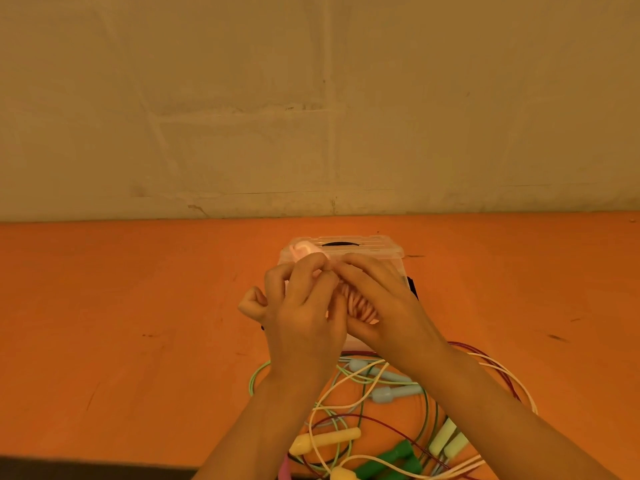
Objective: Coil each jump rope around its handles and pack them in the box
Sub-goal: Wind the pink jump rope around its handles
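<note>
Orange tabletop (121, 306) is backed by a scuffed beige wall (242, 98), pretty plain setup. Over the clear plastic box (391, 251), a pink coiled jump rope (360, 306) is gripped by both hands: the left hand (304, 306) is curled around its handle end, and the right hand (384, 306) is wrapped over the coils, fingertips of both pinched together at the top. Nearer the wrists, a loose tangle of ropes is spread out, with light blue handles (391, 393), yellow handles (325, 441) and green handles (398, 460) all mixed up.
</note>
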